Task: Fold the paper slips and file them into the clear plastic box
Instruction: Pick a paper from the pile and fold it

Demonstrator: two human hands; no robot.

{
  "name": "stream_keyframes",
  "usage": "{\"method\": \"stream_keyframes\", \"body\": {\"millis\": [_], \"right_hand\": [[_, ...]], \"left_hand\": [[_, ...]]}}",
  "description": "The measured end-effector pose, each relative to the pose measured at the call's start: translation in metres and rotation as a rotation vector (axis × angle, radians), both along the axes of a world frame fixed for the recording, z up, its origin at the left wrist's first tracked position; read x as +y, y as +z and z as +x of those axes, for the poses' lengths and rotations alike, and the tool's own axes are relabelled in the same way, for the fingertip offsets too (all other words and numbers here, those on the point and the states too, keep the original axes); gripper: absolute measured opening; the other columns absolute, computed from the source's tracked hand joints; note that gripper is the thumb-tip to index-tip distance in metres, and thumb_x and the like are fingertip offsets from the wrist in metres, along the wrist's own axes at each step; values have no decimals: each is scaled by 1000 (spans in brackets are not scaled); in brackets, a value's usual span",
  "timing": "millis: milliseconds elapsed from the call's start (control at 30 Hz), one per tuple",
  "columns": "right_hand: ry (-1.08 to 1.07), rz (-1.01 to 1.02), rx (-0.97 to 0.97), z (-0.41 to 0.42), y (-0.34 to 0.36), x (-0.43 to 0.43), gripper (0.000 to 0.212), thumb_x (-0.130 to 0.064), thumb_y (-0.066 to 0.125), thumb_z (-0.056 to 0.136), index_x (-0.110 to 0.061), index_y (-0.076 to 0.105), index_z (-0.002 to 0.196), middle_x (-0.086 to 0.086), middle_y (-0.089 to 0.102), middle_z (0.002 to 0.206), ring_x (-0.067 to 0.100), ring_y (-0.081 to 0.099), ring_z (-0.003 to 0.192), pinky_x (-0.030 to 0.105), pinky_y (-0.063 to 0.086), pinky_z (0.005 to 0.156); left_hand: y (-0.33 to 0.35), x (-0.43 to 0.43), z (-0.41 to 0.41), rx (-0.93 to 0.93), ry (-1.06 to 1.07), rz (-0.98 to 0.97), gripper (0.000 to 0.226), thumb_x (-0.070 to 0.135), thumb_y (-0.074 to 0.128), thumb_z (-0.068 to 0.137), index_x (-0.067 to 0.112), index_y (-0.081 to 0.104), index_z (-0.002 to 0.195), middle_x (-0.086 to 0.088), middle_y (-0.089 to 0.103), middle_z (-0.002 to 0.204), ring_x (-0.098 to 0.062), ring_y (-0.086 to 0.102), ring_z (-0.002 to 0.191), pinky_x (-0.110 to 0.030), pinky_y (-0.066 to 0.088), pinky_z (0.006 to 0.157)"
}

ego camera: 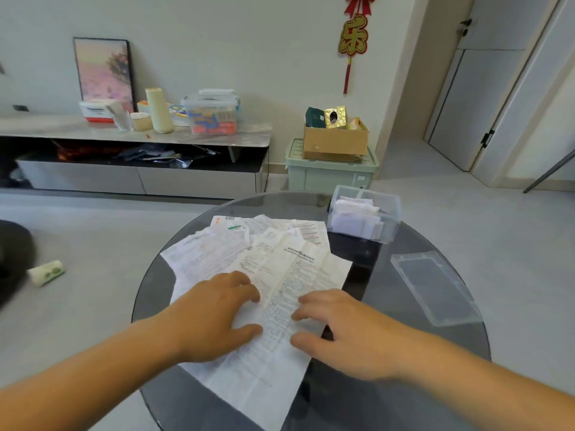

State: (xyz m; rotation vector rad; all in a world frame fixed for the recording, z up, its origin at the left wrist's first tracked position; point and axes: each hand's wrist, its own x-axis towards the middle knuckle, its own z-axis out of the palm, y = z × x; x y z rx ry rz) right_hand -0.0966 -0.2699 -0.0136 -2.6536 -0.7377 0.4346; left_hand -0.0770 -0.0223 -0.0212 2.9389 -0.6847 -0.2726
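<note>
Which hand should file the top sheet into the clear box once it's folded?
Right, probably. The right hand rests on the top sheet, nearer the clear plastic box at the far right of the table; the left hand would have to reach across.

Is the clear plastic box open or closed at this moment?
Open. The clear plastic box has no lid on; the lid lies apart on the table, and folded slips sit inside.
</note>
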Motion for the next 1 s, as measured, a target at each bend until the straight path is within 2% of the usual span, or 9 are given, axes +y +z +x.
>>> {"method": "stream_keyframes", "body": {"millis": [100, 167, 233, 400, 533, 633, 733, 867, 1000], "right_hand": [[38, -91, 28, -19, -2, 8, 51, -64, 39, 97, -31, 52, 132, -13, 48, 131, 12, 38, 130, 37, 36, 112], [36, -129, -30, -23, -9, 4, 41, -65, 36, 96, -31, 53, 109, -17, 48, 112, 9, 44, 115, 36, 41, 104], [19, -147, -96, -27, -10, -6, 36, -66, 35, 95, -34, 49, 99, -20, 46, 102, 5, 46, 104, 34, 45, 98], [-104, -29, -102, -42, -13, -36, 43, -56, 44, 99, -31, 62, 128, -23, 47, 140, -8, 34, 130, 10, 28, 106], [-122, -31, -81, -49, -19, -45, 46, -59, 46, 97, -35, 59, 134, -25, 37, 151, -10, 27, 137, 13, 25, 108], [-120, -29, -77, -54, -23, -49, 49, -59, 52, 95, -34, 56, 137, -24, 33, 154, -8, 23, 141, 13, 23, 110], [-157, 26, -51, -58, -27, -55, 48, -60, 56, 91, -36, 59, 133, -25, 36, 152, -11, 24, 140, 17, 27, 113], [-190, 101, -30, -60, -30, -60, 41, -57, 62, 89, -38, 64, 126, -27, 41, 147, -16, 29, 133, 7, 23, 107], [-200, 131, -3, -65, -30, -63, 37, -57, 63, 88, -39, 66, 120, -28, 44, 143, -15, 34, 131, 7, 22, 104]], "left_hand": [[-5, -2, -26, 66, -54, 1, 65, 69, 46, 92, 36, 37, 148, 9, 28, 158, -11, 27, 145, -28, 21, 119], [-8, -6, -37, 58, -93, 30, 71, 71, 44, 92, 35, 31, 151, 5, 21, 162, -14, 19, 149, -30, 13, 121], [-10, -8, -46, 56, -137, 34, 77, 75, 43, 89, 37, 27, 153, 4, 14, 165, -15, 12, 151, -31, 7, 122], [-13, -10, -60, 137, -264, -5, 98, 81, 59, 76, 40, 20, 155, 12, 3, 165, -7, -3, 150, -22, -4, 116], [-13, -5, -55, 201, -227, -10, 115, 81, 70, 66, 42, 11, 156, 18, -7, 165, -2, -11, 149, -30, -5, 123], [-10, -3, -58, 259, -232, 26, 121, 75, 76, 65, 43, 4, 157, 23, -12, 162, -2, -15, 148, -27, -12, 115], [-11, -3, -66, 264, -270, 34, 119, 76, 75, 64, 49, 2, 155, 24, -14, 161, -3, -16, 147, -30, -11, 115], [-15, -2, -77, 252, -301, 27, 117, 78, 74, 65, 51, 2, 154, 27, -17, 160, -3, -16, 147, -35, -4, 120], [-19, -3, -89, 154, -369, 62, 109, 76, 70, 69, 48, 7, 153, 20, -13, 161, -8, -14, 149, -38, 5, 124]]}}
